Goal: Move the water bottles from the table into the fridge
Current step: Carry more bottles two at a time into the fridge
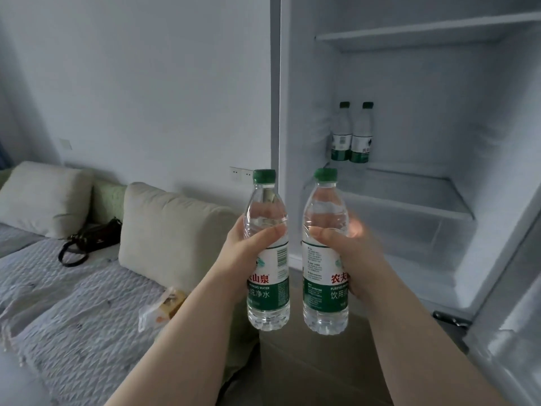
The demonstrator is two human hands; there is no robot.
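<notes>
Grip: my left hand (248,253) clasps left bottle (268,250); right hand (351,253) clasps right bottle (325,247). Both upright, side by side, apart. Fridge shelf (409,197) ahead, up-right; right hand nearer. Two stored bottles (351,133) at back-left corner.

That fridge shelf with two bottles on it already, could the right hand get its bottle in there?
Probably yes. The fridge stands open, the shelf is bare beside the two stored bottles, and nothing blocks the right hand.
</notes>
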